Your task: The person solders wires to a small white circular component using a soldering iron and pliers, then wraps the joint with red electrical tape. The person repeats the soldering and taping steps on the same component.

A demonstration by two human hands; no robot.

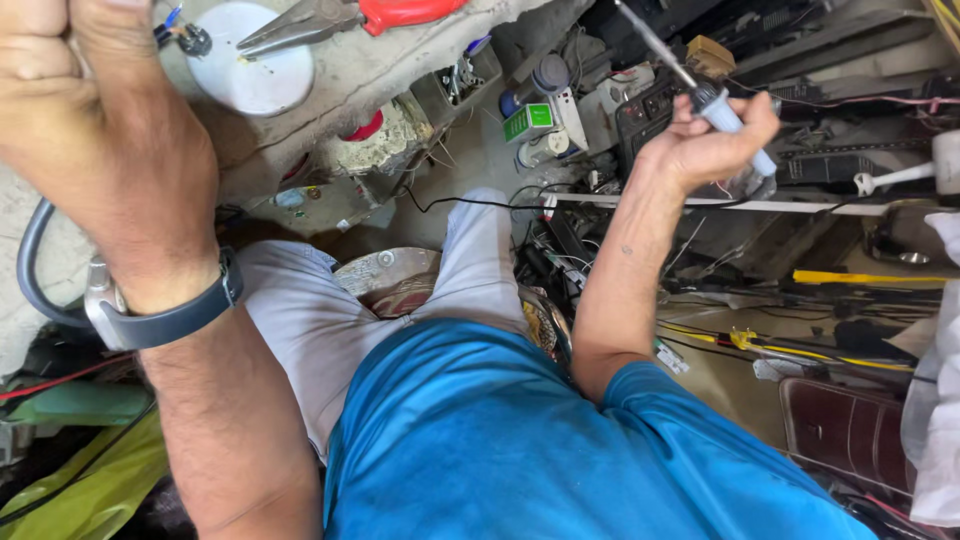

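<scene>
Right hand (700, 150), upper right of frame, is clamped round the soldering iron (722, 112) by its pale handle. It looks light and stiff, its metal tip best avoided. Left hand (95, 130), upper left, is fisted; contents unclear.

Red-handled pliers (340, 18) lie beside a white round lid (255, 70) on the worn bench; a small green box (528, 121) sits farther right among clutter

Workshop corner, daylit. Rough grey concrete bench (370, 70) with cracked edge. Bare concrete floor (470, 150) strewn with small boxes, jars and cables. Dark shelf (850, 40) at upper right, crowded with electronics. Maroon padded seat (850, 430) at lower right.
</scene>
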